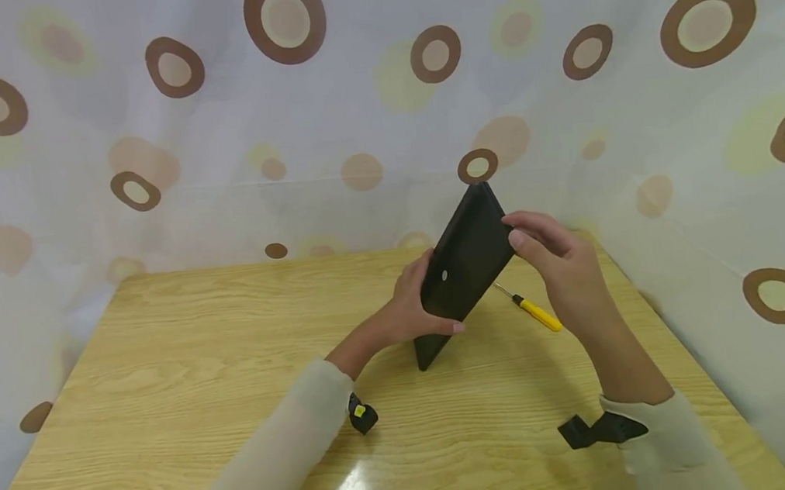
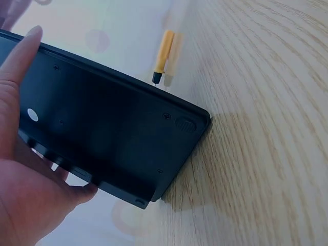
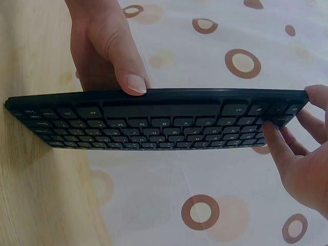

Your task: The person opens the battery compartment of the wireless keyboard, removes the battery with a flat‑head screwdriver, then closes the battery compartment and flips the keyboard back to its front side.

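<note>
The head camera looks forward and down from the near side, taking in the tabletop (image 1: 202,386) to its far edge. The left wrist camera (image 1: 363,417), tipped sideways and close, faces the underside of the keyboard (image 2: 102,113); the right wrist camera (image 1: 603,429), also close, faces its keys (image 3: 163,122). Head and left wrist views share that underside and the yellow screwdriver (image 2: 164,51).

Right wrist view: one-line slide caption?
Black keyboard held by left grip on a long edge and right grip at one end.
</note>
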The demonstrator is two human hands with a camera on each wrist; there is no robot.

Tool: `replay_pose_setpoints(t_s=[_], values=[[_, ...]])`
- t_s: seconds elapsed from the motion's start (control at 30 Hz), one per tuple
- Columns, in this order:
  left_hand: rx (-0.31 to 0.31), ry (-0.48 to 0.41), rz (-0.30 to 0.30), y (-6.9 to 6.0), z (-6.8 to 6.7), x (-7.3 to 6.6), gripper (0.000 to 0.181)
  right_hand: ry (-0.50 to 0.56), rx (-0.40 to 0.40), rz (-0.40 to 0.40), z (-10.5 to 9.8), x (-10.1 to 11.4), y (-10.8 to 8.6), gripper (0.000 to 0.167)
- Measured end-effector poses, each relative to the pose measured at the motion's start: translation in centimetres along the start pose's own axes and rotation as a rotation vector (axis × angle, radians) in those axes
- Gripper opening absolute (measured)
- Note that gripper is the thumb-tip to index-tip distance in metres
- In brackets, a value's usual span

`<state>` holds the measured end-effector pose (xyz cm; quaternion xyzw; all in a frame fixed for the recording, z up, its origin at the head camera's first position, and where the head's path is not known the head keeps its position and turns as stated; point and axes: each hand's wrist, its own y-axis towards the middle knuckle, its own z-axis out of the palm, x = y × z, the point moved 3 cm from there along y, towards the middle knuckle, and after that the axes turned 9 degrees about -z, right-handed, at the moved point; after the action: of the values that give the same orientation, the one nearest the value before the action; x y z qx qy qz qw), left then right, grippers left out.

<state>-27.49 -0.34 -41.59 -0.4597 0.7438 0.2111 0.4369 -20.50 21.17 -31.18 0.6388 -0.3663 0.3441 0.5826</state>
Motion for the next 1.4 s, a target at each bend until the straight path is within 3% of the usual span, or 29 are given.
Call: replay_pose_setpoints(t_s=[0.5,0.73,1.07,1.4], values=[[-0.059,0.092,-0.018,-0.2,0.1,0.3,0.128,0.076,0.025,0.028,-1.9,-1.3,-1.1,0.032],[-0.056,0.18,-0.043,-1.0,-0.4,1.0,0.127,0.022,0.047,0.103,-2.5,-2.7,-1.9,0.034],[-0.033,0.368,-0.065,-2.1,-1.2,2.1,0.127,-0.145,0.115,0.222,-3.0,-5.6,-3.6,0.045],[-0.022,0.528,-0.111,-2.9,-1.9,3.1,0.126,-0.163,0.18,0.346,-2.5,-8.5,-5.0,0.053]])
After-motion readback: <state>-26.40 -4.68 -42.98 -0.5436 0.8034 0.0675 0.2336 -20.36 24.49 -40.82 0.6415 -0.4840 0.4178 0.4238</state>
